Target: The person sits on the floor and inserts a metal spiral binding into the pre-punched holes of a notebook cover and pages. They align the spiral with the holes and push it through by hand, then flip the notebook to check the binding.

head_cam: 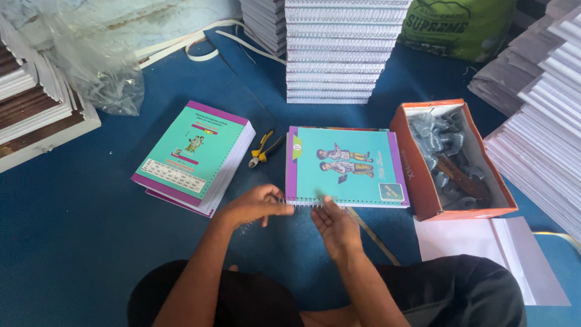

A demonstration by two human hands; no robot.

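Pinching wire coil [302,204] at notebook [345,166] near edge with my left hand [257,204]; right hand [334,223] spread open, steadying coil. Pliers [264,148] beside notebook, coil box [451,160] right, within reach.

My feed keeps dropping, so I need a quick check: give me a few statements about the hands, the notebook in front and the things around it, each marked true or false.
1. Both hands, left hand and right hand, are at the near edge of the teal notebook, where its spiral wire runs. True.
2. The yellow-handled pliers are in the right hand. False: they lie on the blue floor between the two teal-covered piles.
3. The orange box holds coiled metal spirals. True.
4. The pile of teal-covered books lies right of the orange box. False: it lies left of the pliers.
5. A tall stack of spiral-bound books stands beyond the notebook. True.
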